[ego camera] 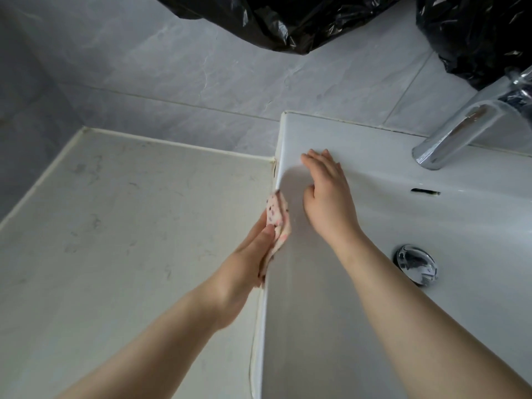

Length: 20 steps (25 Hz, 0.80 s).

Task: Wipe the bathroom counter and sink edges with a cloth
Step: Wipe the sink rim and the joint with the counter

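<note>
A small pink spotted cloth (75, 214) is held by my left hand (253, 249), fingers and thumb pinching it against the left outer edge of the white sink (331, 133), where the sink meets the pale counter (129, 226). My right hand (325, 194) rests flat on the sink's left rim, fingers straight and pointing toward the wall, holding nothing.
A chrome tap (460, 131) stands at the right back of the sink, with the overflow slot (425, 192) and chrome drain plug (416, 263) below it. Black plastic bags (288, 21) hang against the grey tiled wall (172, 76) above.
</note>
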{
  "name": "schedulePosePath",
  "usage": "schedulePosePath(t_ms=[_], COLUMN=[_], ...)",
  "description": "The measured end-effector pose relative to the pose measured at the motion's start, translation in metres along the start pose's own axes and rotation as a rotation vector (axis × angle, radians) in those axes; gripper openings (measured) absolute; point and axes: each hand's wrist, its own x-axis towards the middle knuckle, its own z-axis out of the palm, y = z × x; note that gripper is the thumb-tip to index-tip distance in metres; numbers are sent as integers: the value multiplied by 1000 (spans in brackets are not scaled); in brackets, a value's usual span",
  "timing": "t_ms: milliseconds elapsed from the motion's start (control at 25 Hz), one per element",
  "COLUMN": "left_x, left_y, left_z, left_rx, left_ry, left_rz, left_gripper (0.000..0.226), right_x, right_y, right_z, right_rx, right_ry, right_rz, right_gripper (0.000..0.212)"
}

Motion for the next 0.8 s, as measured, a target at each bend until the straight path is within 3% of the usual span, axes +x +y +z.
schedulePosePath(t_ms=[120, 280, 320, 440, 600, 720, 800], left_x=[18, 31, 23, -21, -22, -31, -54], left_y=[3, 6, -1, -23, -17, -15, -13], left_z=[-7, -10, -10, -8, -8, -6, 1], left_rx=[61, 69, 67, 31, 163, 138, 167], left_ry=[-43, -61, -59, -56, 83, 82, 71], left_rz=[-106, -191, -202, -264, -392, -331, -315], left_gripper=[43, 74, 73, 42, 59, 71, 65], right_x=[-2, -8, -10, -23, -49, -70, -85], right_y=[-5, -10, -11, -17, -32, -38, -40], right_z=[-1, -8, -10, -8, -3, -13, -21], right_rx=[-22, -58, -50, -29, -6, 15, 16], right_ry=[-28, -141, -155, -164, -214, -221, -241], right_rz=[21, 47, 56, 99, 142, 140, 158], right_gripper=[57, 58, 57, 52, 48, 45, 44])
